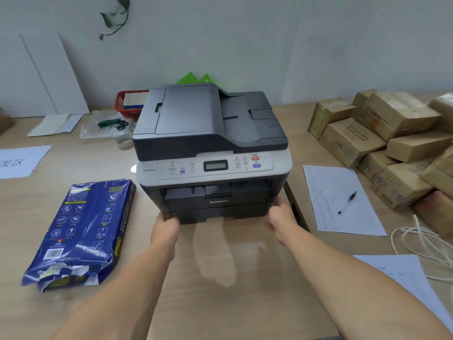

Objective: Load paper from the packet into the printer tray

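A dark grey and light grey printer (210, 143) stands in the middle of the wooden desk. Its paper tray (220, 213) sits flush in the bottom front. My left hand (165, 229) presses against the tray's lower left corner. My right hand (280, 218) is at the lower right corner, fingers against the printer's side. A blue paper packet (83, 229) lies flat to the left of the printer, its near end torn open. Whether paper is in the tray is hidden.
A printed sheet (328, 192) with a pen (348, 202) lies right of the printer. Cardboard boxes (382, 138) are stacked at far right, white cables (421, 239) in front of them. A red basket (128, 104) and scissors (114, 123) sit behind on the left.
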